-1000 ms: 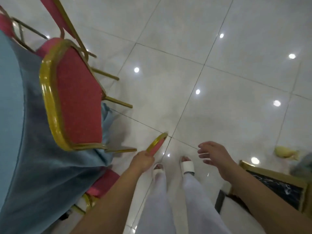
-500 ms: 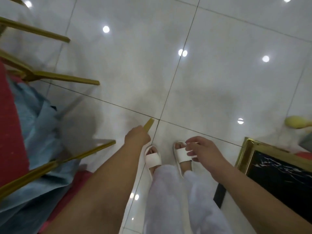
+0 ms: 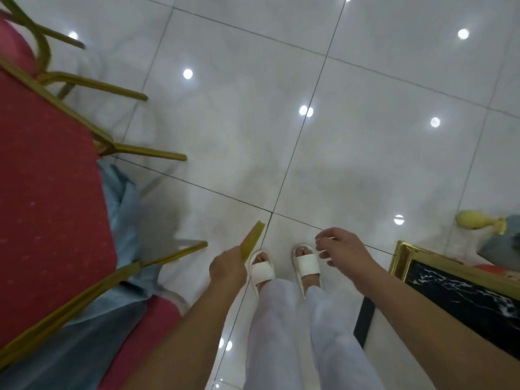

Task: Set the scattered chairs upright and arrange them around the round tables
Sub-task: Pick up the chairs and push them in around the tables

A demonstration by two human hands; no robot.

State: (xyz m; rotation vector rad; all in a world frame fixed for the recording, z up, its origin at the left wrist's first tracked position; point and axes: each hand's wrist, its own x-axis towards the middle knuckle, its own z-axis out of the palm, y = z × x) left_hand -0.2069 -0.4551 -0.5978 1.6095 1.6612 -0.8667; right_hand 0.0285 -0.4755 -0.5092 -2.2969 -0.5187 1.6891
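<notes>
Only one view, from the head, facing steeply down, almost straight above the slippers on the floor.

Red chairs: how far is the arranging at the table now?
Done: no chair is plainly seen finished. In hand: the left hand grips a gold chair frame; a red seat beside the blue tablecloth may be its own. The right hand holds nothing. Left: the large red chair, gold legs pointing sideways, seems not yet on the floor.

Red dotted chair seat with gold legs at left, gold-edged chair back, pale blue cloth, white tiles and slippers, black white-veined, gold-framed slab lower right.
</notes>
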